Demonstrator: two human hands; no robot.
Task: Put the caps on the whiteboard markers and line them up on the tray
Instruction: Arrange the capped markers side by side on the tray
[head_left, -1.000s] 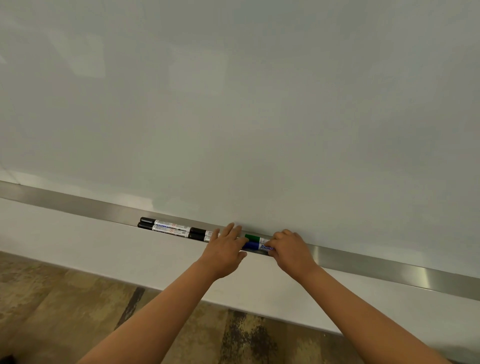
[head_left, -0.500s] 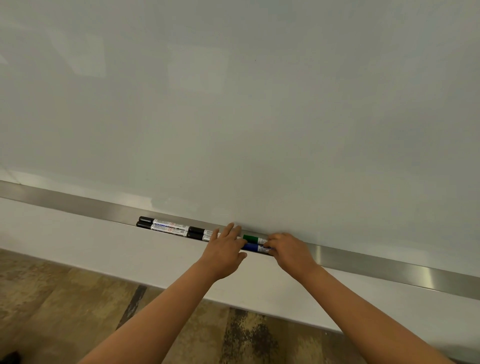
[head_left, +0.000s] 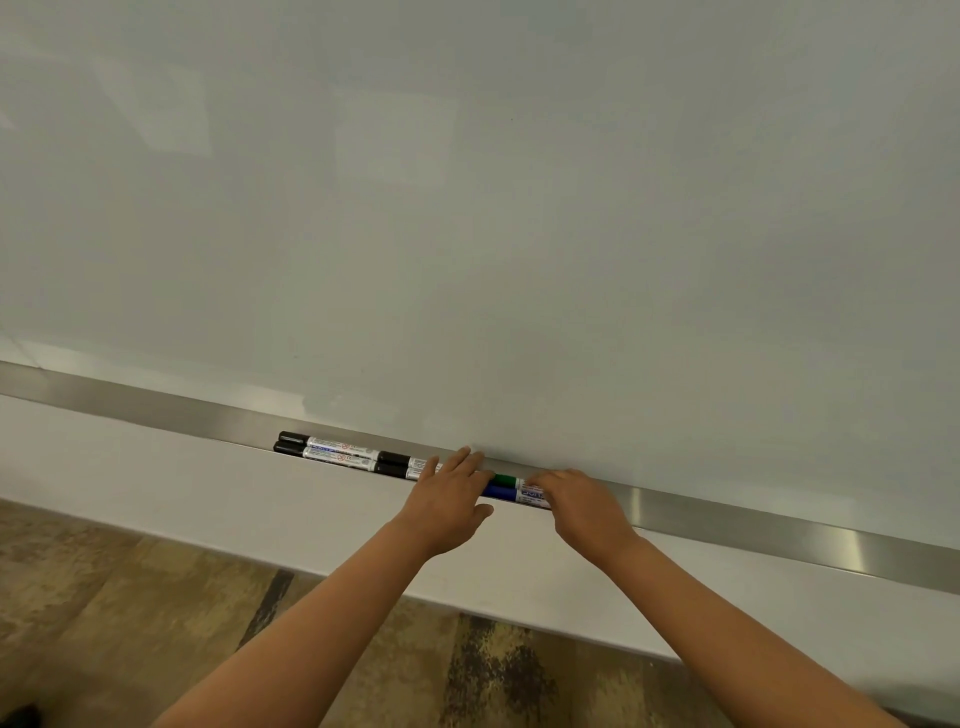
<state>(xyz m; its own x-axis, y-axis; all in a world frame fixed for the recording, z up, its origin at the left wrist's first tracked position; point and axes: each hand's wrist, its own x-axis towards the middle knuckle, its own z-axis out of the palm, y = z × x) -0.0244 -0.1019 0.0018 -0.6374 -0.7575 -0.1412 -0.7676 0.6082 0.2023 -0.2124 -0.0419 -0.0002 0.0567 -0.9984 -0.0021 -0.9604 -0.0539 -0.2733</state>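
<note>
Several capped markers lie in two rows on the long metal tray (head_left: 779, 525) under the whiteboard. Two black-capped markers (head_left: 332, 451) lie side by side at the left, with two more black-capped ones (head_left: 400, 465) end to end after them. A green-capped marker (head_left: 505, 480) and a blue-capped marker (head_left: 500, 492) show between my hands. My left hand (head_left: 449, 501) rests flat on the markers, fingers spread. My right hand (head_left: 584, 506) covers the right ends of the green and blue markers, its fingertips on them; whether it grips them is hidden.
The whiteboard (head_left: 519, 208) fills the upper view. A white ledge (head_left: 182, 493) runs below the tray. Brown patterned floor (head_left: 104, 623) lies beneath. The tray stretches bare to the left and to the right of the markers.
Both hands stay on the markers in nearly the same spots. The row of markers looks unchanged.
</note>
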